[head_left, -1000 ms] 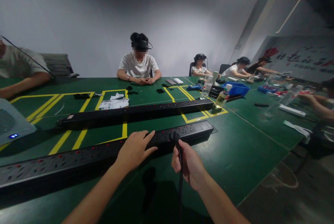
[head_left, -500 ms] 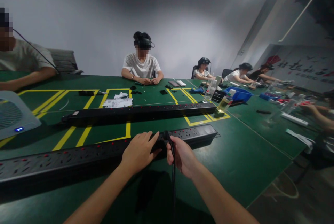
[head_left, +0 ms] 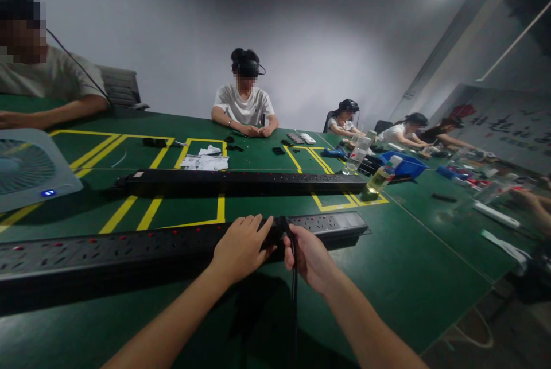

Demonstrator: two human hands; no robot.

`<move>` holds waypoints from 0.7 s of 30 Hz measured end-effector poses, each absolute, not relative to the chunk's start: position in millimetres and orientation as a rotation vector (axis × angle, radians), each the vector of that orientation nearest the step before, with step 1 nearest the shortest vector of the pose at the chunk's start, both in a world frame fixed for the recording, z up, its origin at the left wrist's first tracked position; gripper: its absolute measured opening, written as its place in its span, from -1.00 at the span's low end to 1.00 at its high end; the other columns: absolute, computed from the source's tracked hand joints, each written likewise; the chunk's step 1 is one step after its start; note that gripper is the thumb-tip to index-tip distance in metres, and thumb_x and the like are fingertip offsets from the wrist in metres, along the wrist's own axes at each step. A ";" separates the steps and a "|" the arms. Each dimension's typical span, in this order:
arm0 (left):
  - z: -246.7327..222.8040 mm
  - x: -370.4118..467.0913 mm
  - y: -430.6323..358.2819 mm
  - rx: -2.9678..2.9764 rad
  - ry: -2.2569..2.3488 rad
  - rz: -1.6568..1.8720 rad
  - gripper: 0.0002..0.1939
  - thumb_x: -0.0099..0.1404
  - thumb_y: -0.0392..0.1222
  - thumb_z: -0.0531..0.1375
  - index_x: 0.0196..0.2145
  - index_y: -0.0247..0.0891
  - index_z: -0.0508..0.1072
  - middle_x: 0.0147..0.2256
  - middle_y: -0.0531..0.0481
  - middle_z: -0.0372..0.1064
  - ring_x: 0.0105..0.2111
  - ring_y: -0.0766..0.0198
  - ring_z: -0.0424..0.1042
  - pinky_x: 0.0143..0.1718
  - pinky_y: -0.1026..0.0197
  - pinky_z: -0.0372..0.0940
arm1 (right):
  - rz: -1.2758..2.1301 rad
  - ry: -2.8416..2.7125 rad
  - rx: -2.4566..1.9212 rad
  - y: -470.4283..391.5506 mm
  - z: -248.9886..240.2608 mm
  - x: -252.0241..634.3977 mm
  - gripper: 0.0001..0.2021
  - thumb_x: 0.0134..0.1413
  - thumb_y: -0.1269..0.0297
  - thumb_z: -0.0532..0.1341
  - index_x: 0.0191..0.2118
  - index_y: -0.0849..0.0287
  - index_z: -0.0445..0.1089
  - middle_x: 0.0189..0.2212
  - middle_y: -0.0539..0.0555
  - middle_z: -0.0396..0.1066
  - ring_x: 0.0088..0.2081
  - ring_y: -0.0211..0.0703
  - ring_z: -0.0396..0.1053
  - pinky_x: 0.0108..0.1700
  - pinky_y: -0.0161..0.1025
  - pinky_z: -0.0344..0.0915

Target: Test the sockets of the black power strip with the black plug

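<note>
A long black power strip (head_left: 163,241) with a row of sockets and small red switches lies across the near side of the table. My left hand (head_left: 241,245) is closed over the strip, fingers on top and thumb along the near side. A black plug (head_left: 283,224) stands at the strip's sockets, just beside my left fingertips. My right hand (head_left: 310,257) pinches the plug where its black cord (head_left: 295,306) leaves it, and the cord hangs down towards me. Whether the pins are fully in a socket is hidden by my fingers.
Behind lies a second black power strip (head_left: 245,183). A fan (head_left: 38,171) stands at left. White papers (head_left: 205,160), a bottle of yellow liquid (head_left: 381,178) and a blue bin (head_left: 407,166) are on the green table (head_left: 413,265). Several people sit around it.
The view has shifted slightly left, so everything appears further right. Both hands keep their places on the power strip and the plug.
</note>
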State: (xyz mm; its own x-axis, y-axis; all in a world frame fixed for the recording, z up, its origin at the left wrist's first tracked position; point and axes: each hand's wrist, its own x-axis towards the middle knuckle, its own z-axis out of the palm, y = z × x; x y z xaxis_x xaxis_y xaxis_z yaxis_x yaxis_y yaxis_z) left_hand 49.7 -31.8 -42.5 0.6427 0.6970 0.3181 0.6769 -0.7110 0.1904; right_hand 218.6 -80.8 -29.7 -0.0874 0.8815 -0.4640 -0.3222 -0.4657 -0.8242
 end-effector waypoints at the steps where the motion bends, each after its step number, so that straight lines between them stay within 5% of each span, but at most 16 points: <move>1: -41.9 49.0 -30.4 2.763 1.149 0.637 -0.41 0.24 0.02 0.07 0.18 -0.22 0.16 0.08 -0.23 0.24 0.06 -0.05 0.20 0.06 -0.09 0.08 | 1.699 -0.669 -1.280 -81.1 -29.3 218.3 -0.63 0.15 0.02 -0.03 -0.49 0.19 0.24 -0.80 -0.04 0.23 -0.72 -0.30 0.18 -0.56 -0.35 0.06; 5: -35.4 43.9 -24.0 2.509 1.063 0.905 -0.37 0.25 -0.05 0.09 0.23 -0.15 0.02 0.06 -0.11 0.29 0.06 0.09 0.24 0.11 -0.03 0.06 | 1.682 -0.632 -1.291 -82.1 -28.7 217.7 -0.64 0.15 0.02 -0.02 -0.48 0.19 0.24 -0.79 -0.05 0.23 -0.72 -0.31 0.18 -0.55 -0.35 0.07; 10: -32.0 37.1 -19.2 2.361 0.941 0.815 -0.18 0.19 -0.13 0.15 0.28 -0.08 -0.22 0.03 -0.02 0.35 0.04 0.14 0.26 0.07 0.02 0.11 | 1.700 -0.603 -1.276 -82.8 -28.8 218.2 -0.65 0.16 0.04 -0.02 -0.47 0.19 0.25 -0.79 -0.06 0.22 -0.73 -0.32 0.16 -0.57 -0.36 0.06; 21: -37.5 36.8 -17.5 2.449 0.968 0.680 -0.20 0.18 -0.11 0.17 0.27 -0.02 -0.16 0.04 0.03 0.34 0.02 0.15 0.29 0.05 0.04 0.12 | 1.651 -0.659 -1.355 -83.1 -24.9 214.2 -0.63 0.16 0.03 -0.01 -0.46 0.21 0.29 -0.78 -0.01 0.29 -0.71 -0.30 0.24 -0.58 -0.39 0.09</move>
State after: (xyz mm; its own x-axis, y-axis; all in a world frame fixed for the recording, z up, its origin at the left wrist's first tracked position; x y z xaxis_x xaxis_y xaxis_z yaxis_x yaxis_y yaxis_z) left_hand 36.8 -17.5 -37.5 0.6381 0.7153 0.2849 0.5107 -0.6701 0.5386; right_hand 214.2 -83.1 -24.9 -0.0228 0.8705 -0.4916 -0.2925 -0.4760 -0.8294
